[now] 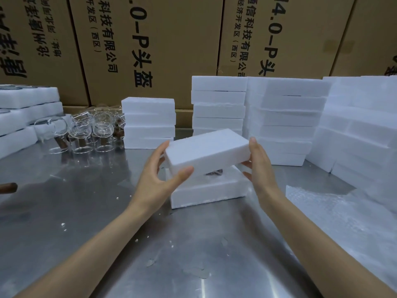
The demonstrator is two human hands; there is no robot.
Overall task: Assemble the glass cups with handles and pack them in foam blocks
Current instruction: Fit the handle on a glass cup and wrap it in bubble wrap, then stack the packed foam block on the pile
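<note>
A white foam block [206, 150] hangs tilted just above a second foam block [206, 191] that lies on the steel table [86, 211]. My left hand [159, 179] grips the upper block's left end, thumb on its front face. My right hand [257, 162] holds its right end with the fingers along the side. In the gap between the two blocks a dark brown part [214, 173] of a cup shows; the rest of it is hidden. A cluster of glass cups [86, 130] with brown handles stands at the back left.
Stacks of foam blocks stand behind [218, 106], [149, 122] and along the right [354, 130]. More foam blocks with cups inside [25, 108] are piled at the left. Bubble wrap [335, 214] lies at the right. A brown handle [8, 187] juts in at the left edge. Cardboard boxes [150, 39] line the back.
</note>
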